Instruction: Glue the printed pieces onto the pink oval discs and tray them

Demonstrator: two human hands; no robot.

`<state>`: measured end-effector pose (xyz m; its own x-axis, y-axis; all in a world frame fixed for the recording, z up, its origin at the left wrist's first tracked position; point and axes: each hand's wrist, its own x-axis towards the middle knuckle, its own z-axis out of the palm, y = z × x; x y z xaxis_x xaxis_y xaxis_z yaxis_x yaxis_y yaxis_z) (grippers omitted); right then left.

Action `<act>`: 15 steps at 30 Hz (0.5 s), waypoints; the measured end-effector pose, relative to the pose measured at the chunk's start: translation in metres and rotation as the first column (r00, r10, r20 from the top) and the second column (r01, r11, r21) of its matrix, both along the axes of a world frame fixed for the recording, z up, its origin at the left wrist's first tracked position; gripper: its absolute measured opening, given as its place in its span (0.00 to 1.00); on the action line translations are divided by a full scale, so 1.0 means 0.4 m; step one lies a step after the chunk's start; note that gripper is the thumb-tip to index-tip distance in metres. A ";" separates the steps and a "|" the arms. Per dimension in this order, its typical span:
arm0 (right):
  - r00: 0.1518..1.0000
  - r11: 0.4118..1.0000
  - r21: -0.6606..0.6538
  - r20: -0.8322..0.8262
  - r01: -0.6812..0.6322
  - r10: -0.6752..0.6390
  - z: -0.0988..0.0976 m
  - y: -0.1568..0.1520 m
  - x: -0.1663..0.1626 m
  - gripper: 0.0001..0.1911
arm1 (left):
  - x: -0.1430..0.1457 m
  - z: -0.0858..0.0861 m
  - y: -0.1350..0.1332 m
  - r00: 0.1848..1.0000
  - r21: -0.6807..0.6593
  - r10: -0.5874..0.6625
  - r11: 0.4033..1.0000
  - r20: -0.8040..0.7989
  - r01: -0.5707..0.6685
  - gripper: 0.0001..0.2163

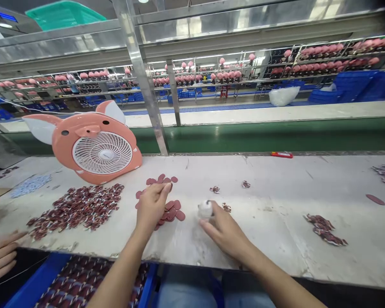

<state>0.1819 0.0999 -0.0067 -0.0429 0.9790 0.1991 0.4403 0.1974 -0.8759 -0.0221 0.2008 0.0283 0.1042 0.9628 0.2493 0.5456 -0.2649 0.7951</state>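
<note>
My left hand [152, 204] rests over a pile of dark red oval discs [170, 211] in the middle of the white worktable [269, 214]. Its fingertips are pinched on one disc. My right hand [223, 229] lies just to the right, fingers curled round a small white round object [205, 208] that stands on the table; most of that object is hidden by the fingers. More red discs [162, 179] lie just beyond my left hand.
A large heap of dark patterned small parts [75, 207] lies at left, before a pink pig-shaped fan [98, 143]. Smaller clusters [324, 226] sit at right. Another person's fingers [1, 259] reach in at far left. A blue bin [80, 280] of parts stands below the table edge.
</note>
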 end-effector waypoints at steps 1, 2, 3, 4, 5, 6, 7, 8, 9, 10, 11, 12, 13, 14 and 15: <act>0.997 1.000 0.002 -0.082 0.001 0.000 0.002 -0.021 0.007 0.12 | 0.003 0.008 -0.041 0.996 -0.054 0.017 0.998 0.089 -0.012 0.19; 0.986 1.000 0.000 -0.167 0.001 -0.001 0.002 -0.044 0.013 0.11 | 0.008 0.014 -0.082 0.986 -0.117 0.023 0.993 0.168 -0.003 0.22; 0.969 1.000 -0.009 -0.249 0.003 -0.005 0.002 -0.068 0.017 0.12 | 0.015 0.016 -0.123 0.972 -0.176 0.023 0.984 0.235 0.019 0.24; 0.947 1.000 -0.023 -0.322 0.005 -0.012 0.002 -0.092 0.018 0.12 | 0.024 0.014 -0.162 0.954 -0.227 0.033 0.973 0.298 0.038 0.24; 0.923 0.999 -0.042 -0.384 0.007 -0.023 0.002 -0.113 0.015 0.13 | 0.036 0.011 -0.198 0.926 -0.279 0.050 0.958 0.374 0.061 0.23; 0.900 0.998 -0.067 -0.434 0.009 -0.038 0.004 -0.132 0.009 0.15 | 0.048 0.005 -0.230 0.873 -0.339 0.083 0.936 0.481 0.098 0.22; 0.880 0.996 -0.095 -0.472 0.007 -0.051 0.006 -0.148 -0.002 0.17 | 0.061 -0.002 -0.259 0.788 -0.398 0.135 0.905 0.601 0.148 0.19; 0.862 0.993 -0.121 -0.503 -0.001 -0.060 0.010 -0.160 -0.015 0.19 | 0.073 -0.010 -0.285 0.693 -0.443 0.193 0.874 0.694 0.199 0.18; 0.845 0.989 -0.146 -0.530 -0.014 -0.066 0.016 -0.168 -0.030 0.20 | 0.084 -0.019 -0.309 0.601 -0.473 0.248 0.845 0.760 0.249 0.16; 0.828 0.985 -0.168 -0.556 -0.034 -0.067 0.023 -0.174 -0.046 0.21 | 0.092 -0.028 -0.331 0.534 -0.491 0.289 0.823 0.795 0.285 0.15; 0.812 0.981 -0.187 -0.579 -0.056 -0.065 0.030 -0.179 -0.061 0.21 | 0.098 -0.036 -0.350 0.505 -0.502 0.309 0.809 0.806 0.305 0.15; 0.800 0.977 -0.200 -0.597 -0.075 -0.061 0.037 -0.182 -0.074 0.20 | 0.100 -0.044 -0.367 0.493 -0.505 0.313 0.800 0.812 0.324 0.15; 0.781 0.973 -0.210 -0.623 -0.101 -0.054 0.043 -0.185 -0.084 0.20 | 0.098 -0.052 -0.382 0.489 -0.497 0.299 0.795 0.819 0.346 0.15; 0.749 0.965 -0.217 -0.661 -0.145 -0.036 0.047 -0.189 -0.090 0.20 | 0.094 -0.060 -0.393 0.489 -0.475 0.262 0.792 0.832 0.383 0.15; 0.704 0.951 -0.223 -0.710 -0.212 -0.010 0.049 -0.193 -0.094 0.20 | 0.088 -0.069 -0.402 0.488 -0.437 0.201 0.787 0.850 0.436 0.15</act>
<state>0.1444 0.0228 0.0129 -0.1030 0.9932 -0.0551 -0.3249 -0.0859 -0.9418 0.0130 0.0402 0.0009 0.2819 0.9241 -0.2581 -0.4509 0.3650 0.8145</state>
